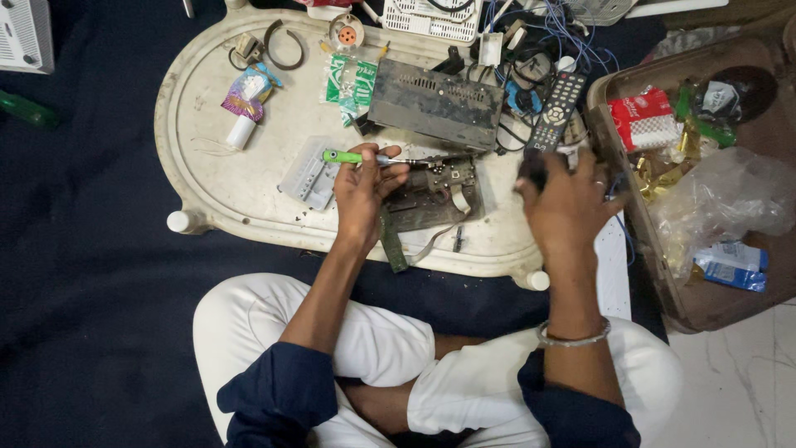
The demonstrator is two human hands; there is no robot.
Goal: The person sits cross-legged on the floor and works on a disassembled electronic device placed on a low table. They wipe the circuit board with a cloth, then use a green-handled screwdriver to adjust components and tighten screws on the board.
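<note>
On the far left of the white oval tray (207, 178) lie a small white cylinder (240, 132) and a colourful foil packet (246, 93), and a little to the right of them, further away, a dark curved ring (284, 46). Near the middle of the tray there is a clear plastic case (308, 172).

Just right of this case is the person's left hand (365, 195). Its fingers are closed around a screwdriver with a green handle (348, 157). The screwdriver lies almost flat and its shaft points to the right, over an opened circuit board chassis (435, 195) that rests on the tray directly beside the hand. Behind the chassis stands a dusty dark metal box (435, 104), and left of that box a green and white packet (351, 83).

Further right, a black remote control (555, 112) lies at the far right edge of the tray, beside a bundle of blue and white wires (564, 33). The right hand (568, 207) is near the remote, curled over a small dark object (532, 170); I cannot tell what this object is. The two hands are well apart.

At the far right stands an open brown case (705, 311) with a red packet (645, 120) and a clear plastic bag (725, 199) inside.
</note>
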